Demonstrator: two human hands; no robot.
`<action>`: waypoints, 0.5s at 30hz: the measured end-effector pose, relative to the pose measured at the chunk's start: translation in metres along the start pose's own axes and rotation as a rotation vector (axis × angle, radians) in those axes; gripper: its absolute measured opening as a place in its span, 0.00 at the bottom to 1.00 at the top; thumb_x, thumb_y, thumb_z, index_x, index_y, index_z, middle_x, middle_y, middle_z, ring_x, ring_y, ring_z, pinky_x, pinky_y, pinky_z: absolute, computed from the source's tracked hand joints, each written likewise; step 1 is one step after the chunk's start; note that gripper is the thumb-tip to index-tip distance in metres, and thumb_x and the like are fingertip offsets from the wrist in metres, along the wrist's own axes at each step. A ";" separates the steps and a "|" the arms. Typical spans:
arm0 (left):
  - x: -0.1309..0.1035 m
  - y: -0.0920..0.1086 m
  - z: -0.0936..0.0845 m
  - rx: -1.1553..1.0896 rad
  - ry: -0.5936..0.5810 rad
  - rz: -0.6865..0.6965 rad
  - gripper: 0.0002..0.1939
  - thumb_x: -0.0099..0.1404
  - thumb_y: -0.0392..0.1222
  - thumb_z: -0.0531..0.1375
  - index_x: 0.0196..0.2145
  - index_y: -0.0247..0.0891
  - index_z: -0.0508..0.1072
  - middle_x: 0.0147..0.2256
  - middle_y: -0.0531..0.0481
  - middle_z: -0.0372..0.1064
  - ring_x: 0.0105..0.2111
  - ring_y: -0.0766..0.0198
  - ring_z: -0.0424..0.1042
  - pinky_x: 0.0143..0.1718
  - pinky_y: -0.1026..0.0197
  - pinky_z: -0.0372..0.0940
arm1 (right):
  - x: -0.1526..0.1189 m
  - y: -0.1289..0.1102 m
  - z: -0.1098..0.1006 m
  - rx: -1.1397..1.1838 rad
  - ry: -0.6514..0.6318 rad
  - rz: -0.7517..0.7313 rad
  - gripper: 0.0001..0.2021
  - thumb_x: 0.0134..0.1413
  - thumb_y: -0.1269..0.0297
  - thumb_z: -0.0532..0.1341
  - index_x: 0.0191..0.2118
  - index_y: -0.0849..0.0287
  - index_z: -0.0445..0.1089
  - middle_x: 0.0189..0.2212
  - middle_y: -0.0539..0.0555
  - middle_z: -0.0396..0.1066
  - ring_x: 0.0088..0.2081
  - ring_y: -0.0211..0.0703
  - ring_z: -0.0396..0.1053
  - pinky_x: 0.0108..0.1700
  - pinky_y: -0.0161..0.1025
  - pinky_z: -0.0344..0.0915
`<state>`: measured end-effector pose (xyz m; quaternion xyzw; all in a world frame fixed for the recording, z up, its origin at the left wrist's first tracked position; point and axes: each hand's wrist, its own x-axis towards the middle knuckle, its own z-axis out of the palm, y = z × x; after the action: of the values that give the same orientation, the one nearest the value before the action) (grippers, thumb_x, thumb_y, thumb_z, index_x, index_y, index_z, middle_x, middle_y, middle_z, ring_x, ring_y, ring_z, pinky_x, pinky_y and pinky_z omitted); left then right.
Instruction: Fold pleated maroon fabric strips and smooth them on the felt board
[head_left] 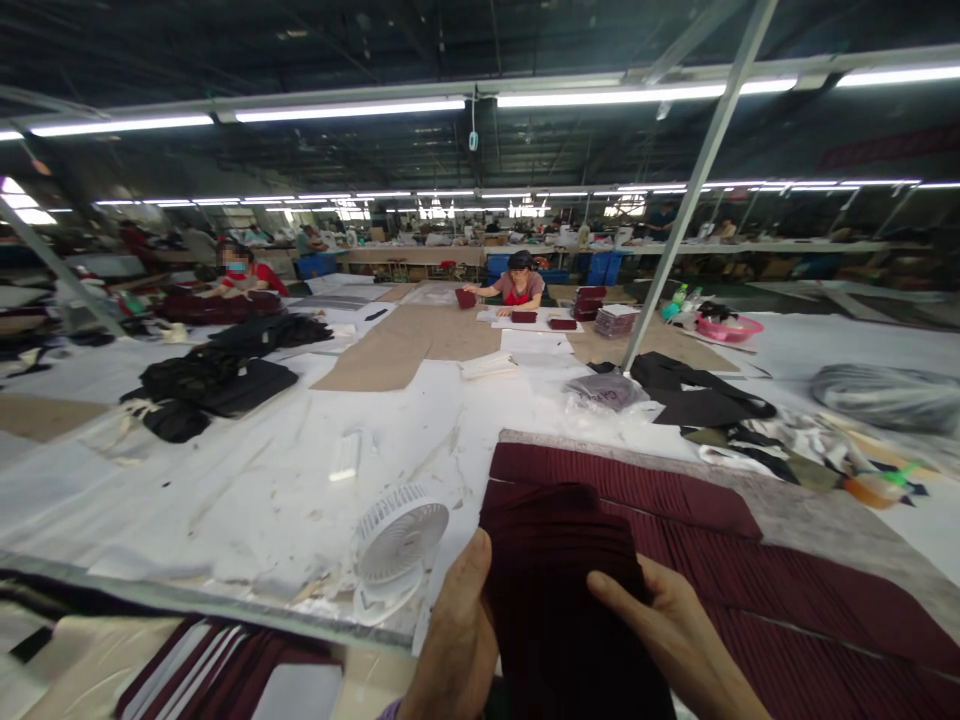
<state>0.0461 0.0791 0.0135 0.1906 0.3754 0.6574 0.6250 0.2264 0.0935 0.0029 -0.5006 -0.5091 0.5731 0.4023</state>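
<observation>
A stack of dark maroon fabric pieces point(562, 570) is held up between my two hands, its upper edges fanned into layers. My left hand point(461, 610) grips the stack's left side, thumb up along the edge. On the right side, my right hand point(667, 610) closes round it with the thumb lying across the front face. The fingers behind the fabric are hidden. Beyond and to the right, overlapping rows of similar maroon pieces point(675, 500) lie spread on a grey marbled board point(840, 530), partly covered by the stack and my right hand.
A small white fan point(401, 540) stands left of my hands on the white table point(285, 500). Dark garments point(217, 380) lie at left. A plastic-wrapped bundle point(611, 392) sits near a slanted metal pole point(697, 180). Across the table a co-worker point(517, 285) handles maroon pieces.
</observation>
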 end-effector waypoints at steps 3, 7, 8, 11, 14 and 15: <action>0.000 0.002 0.005 -0.080 0.020 0.043 0.24 0.59 0.47 0.62 0.53 0.42 0.69 0.51 0.47 0.71 0.57 0.54 0.62 0.62 0.52 0.51 | -0.001 -0.001 -0.002 -0.018 -0.009 0.014 0.17 0.48 0.51 0.66 0.40 0.58 0.77 0.31 0.54 0.77 0.36 0.51 0.72 0.36 0.40 0.71; 0.000 0.005 0.010 -0.145 -0.038 -0.020 0.26 0.59 0.49 0.62 0.54 0.39 0.68 0.51 0.44 0.71 0.55 0.52 0.65 0.61 0.51 0.54 | -0.002 -0.003 -0.003 0.018 -0.043 0.042 0.18 0.47 0.51 0.66 0.40 0.58 0.77 0.31 0.55 0.77 0.37 0.54 0.73 0.37 0.42 0.71; 0.000 0.005 0.010 -0.156 -0.047 -0.028 0.27 0.59 0.49 0.61 0.54 0.39 0.67 0.51 0.44 0.71 0.55 0.51 0.65 0.61 0.50 0.54 | -0.002 -0.003 -0.004 0.029 -0.048 0.048 0.18 0.47 0.52 0.67 0.40 0.58 0.77 0.31 0.55 0.77 0.38 0.54 0.73 0.37 0.43 0.71; 0.000 0.005 0.008 -0.171 -0.067 -0.048 0.26 0.59 0.48 0.61 0.55 0.39 0.67 0.51 0.44 0.71 0.55 0.51 0.65 0.60 0.49 0.55 | -0.003 -0.002 -0.006 0.065 -0.068 0.056 0.17 0.47 0.53 0.67 0.40 0.58 0.77 0.33 0.55 0.78 0.39 0.55 0.73 0.38 0.43 0.71; 0.000 0.005 0.005 -0.169 -0.068 -0.054 0.27 0.59 0.48 0.61 0.55 0.39 0.67 0.51 0.43 0.71 0.55 0.50 0.65 0.60 0.48 0.55 | -0.003 0.000 -0.009 0.088 -0.090 0.056 0.15 0.47 0.54 0.67 0.39 0.58 0.77 0.35 0.55 0.78 0.38 0.53 0.73 0.41 0.44 0.70; 0.000 0.005 0.005 -0.164 -0.061 -0.046 0.27 0.59 0.48 0.61 0.55 0.39 0.67 0.51 0.43 0.71 0.55 0.50 0.64 0.60 0.48 0.55 | -0.003 0.001 -0.010 0.088 -0.093 0.057 0.15 0.48 0.54 0.67 0.39 0.58 0.77 0.35 0.55 0.78 0.38 0.52 0.73 0.42 0.44 0.69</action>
<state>0.0462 0.0804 0.0202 0.1499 0.3053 0.6655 0.6644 0.2367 0.0919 0.0027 -0.4697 -0.4871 0.6287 0.3832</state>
